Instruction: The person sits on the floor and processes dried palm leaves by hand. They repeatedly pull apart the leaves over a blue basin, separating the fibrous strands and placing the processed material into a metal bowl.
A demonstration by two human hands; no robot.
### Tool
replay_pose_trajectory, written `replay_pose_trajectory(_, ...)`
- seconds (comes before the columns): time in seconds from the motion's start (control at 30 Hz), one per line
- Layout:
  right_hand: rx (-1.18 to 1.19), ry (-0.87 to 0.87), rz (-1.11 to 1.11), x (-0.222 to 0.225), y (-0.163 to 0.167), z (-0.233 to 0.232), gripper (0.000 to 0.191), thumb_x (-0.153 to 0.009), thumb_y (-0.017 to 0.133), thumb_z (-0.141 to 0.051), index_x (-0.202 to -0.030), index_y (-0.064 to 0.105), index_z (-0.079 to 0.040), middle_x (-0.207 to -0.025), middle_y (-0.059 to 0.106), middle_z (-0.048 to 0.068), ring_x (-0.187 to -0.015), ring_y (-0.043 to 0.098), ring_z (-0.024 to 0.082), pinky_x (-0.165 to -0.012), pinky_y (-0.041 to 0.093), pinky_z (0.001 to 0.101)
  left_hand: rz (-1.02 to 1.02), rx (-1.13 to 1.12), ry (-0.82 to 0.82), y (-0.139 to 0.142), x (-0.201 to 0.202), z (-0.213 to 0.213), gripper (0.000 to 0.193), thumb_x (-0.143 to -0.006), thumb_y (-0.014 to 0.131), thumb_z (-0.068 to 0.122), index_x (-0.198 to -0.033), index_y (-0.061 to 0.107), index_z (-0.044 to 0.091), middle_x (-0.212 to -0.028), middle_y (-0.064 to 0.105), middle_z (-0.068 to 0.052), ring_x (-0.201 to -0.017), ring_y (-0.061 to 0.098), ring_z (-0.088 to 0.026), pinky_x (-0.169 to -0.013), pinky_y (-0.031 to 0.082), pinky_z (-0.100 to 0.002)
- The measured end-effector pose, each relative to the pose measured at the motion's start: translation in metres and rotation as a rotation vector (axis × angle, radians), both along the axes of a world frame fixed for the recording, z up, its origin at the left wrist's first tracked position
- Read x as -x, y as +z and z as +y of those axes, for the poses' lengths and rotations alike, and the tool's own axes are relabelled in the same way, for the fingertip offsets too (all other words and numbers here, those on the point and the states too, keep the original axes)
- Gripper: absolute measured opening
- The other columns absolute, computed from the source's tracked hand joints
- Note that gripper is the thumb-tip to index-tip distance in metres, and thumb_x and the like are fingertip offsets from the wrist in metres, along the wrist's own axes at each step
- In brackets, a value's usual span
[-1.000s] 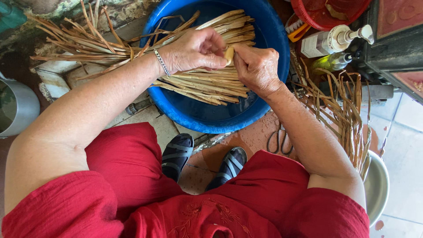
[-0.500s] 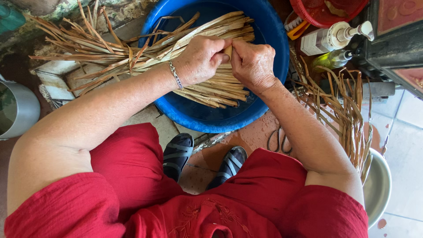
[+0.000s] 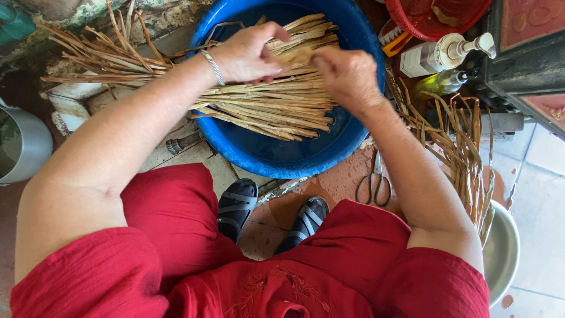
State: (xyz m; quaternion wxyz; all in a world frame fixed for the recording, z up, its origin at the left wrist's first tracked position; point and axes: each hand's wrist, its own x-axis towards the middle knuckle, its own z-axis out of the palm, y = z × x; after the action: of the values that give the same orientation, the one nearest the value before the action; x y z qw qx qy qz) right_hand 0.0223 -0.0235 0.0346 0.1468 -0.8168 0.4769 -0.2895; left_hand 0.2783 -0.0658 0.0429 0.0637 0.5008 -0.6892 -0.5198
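dried straw strips lay across the blue tub, where the left hand and the right hand both pinched one strip with curled fingers above the pile.

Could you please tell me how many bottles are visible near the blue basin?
2. A white pump bottle lies at upper right beside the red basket; a smaller yellowish-green bottle lies just below it. Others may be hidden behind the clutter there.
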Motion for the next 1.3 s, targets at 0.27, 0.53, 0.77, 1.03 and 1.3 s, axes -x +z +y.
replay_pose_trajectory(0.27,0.084,0.084,0.172,0.026,0.004,-0.006,0.029,-0.103,0.062,-0.017,-0.128,0.071,-0.005,-0.123,0.069,0.016,-0.119,0.064,0.036,-0.105,0.035,0.0586,0.043,0.516,-0.146,-0.029,-0.022,-0.011,0.025,-0.091,0.083,0.019,-0.112,0.075,0.009,-0.09,0.077,-0.012,-0.078,0.076,-0.018,-0.073,0.059,-0.032)
replay_pose_trajectory(0.53,-0.281,0.12,-0.05,0.0,0.015,0.0,0.018,-0.102,0.067,-0.007,-0.119,0.071,-0.003,-0.097,0.074,0.012,-0.085,0.072,0.023,-0.076,0.057,0.0361,0.073,0.538,-0.139,-0.014,-0.013,-0.002,0.045,-0.084,0.086,0.015,-0.123,0.066,0.01,-0.087,0.074,-0.008,-0.081,0.073,-0.019,-0.075,0.058,-0.034)
replay_pose_trajectory(0.77,-0.423,0.048,-0.068,0.015,0.01,-0.003,0.014,-0.103,0.062,-0.008,-0.114,0.068,-0.002,-0.088,0.074,0.008,-0.072,0.068,0.017,-0.064,0.053,0.033,0.228,0.587,-0.121,-0.006,-0.021,-0.011,0.031,-0.096,0.077,0.004,-0.123,0.062,0.008,-0.09,0.071,-0.005,-0.081,0.071,-0.018,-0.072,0.057,-0.032)
replay_pose_trajectory(1.03,-0.138,0.032,-0.001,0.005,0.009,0.004,0.01,-0.103,0.066,-0.011,-0.097,0.074,-0.007,-0.066,0.065,0.009,-0.055,0.064,0.022,-0.052,0.049,0.0367,-0.089,1.201,-0.2,-0.028,-0.02,-0.015,0.004,-0.097,0.07,0.002,-0.099,0.072,0.004,-0.087,0.07,-0.008,-0.078,0.07,-0.021,-0.065,0.056,-0.032)
replay_pose_trajectory(1.3,0.231,0.005,0.187,0.004,0.008,0.01,0.015,-0.102,0.067,-0.005,-0.087,0.063,-0.007,-0.074,0.066,0.009,-0.066,0.068,0.027,-0.059,0.053,0.04,0.444,-0.285,0.095,-0.027,0.001,-0.002,0.024,-0.098,0.063,0.021,-0.082,0.067,0.003,-0.067,0.061,-0.004,-0.052,0.047,-0.011,-0.047,0.039,-0.028)
